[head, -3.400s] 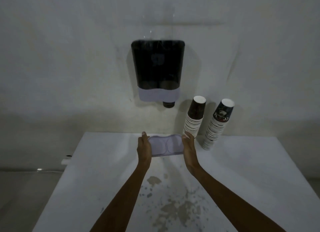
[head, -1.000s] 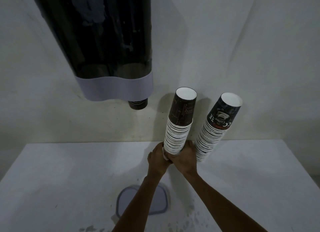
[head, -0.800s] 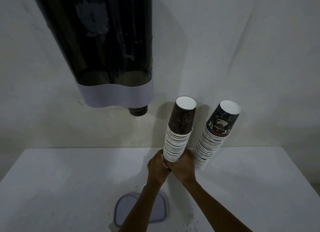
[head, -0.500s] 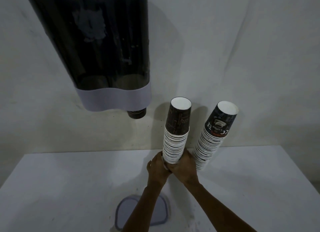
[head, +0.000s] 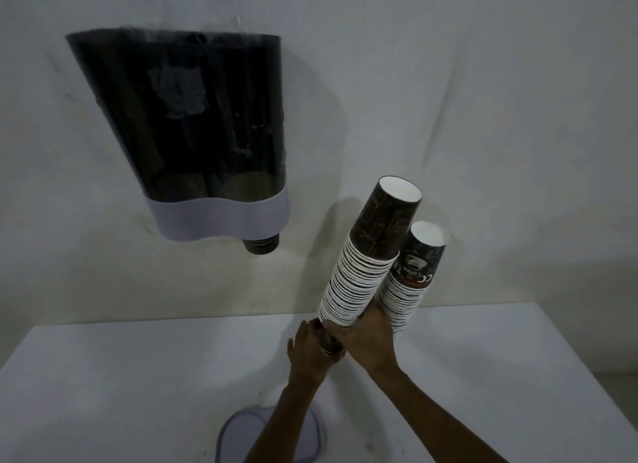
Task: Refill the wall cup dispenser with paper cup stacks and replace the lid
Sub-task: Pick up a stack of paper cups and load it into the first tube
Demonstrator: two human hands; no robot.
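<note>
White table (head: 121,376) carries the lid (head: 241,438); left hand (head: 310,355) and right hand (head: 369,342) grip a tilted cup stack (head: 359,279).

**Print on the cups**

The rear cup stack (head: 412,276) carries the only legible wording: "Coffee" in white, upside down, beside a small cup drawing and a "CE"-like mark. A red line below it is unreadable. The front cup stack (head: 366,269) shows faint lettering, too dim to read.

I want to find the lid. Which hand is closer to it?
Left. The left hand sits almost straight above the lid on the table; the right hand, gripping the cup stack, is farther right.
</note>
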